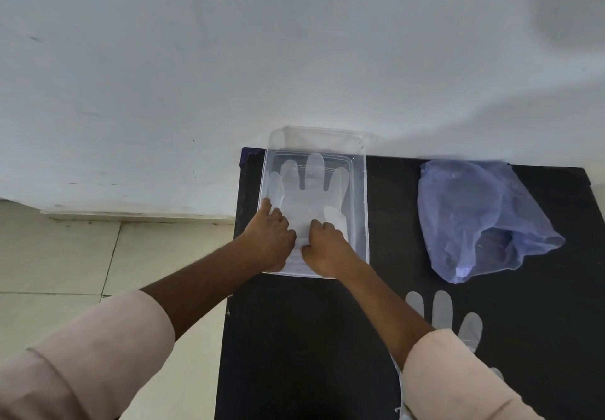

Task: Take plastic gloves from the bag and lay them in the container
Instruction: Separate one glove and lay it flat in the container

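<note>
Black surface (294, 337): we press one glove (311, 197) flat in the container (363, 210), both hands' grip curled on its cuff; another glove (442, 311) waits near the bag (474, 216).

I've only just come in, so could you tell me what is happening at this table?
A person is laying thin plastic gloves into a clear container on a black table. Both the left hand and the right hand are pressing the cuff end of a glove that lies flat inside, fingers pointing away. The bluish bag lies to the right of the container, and another glove lies on the table nearer the person, partly hidden by the right sleeve.
</note>
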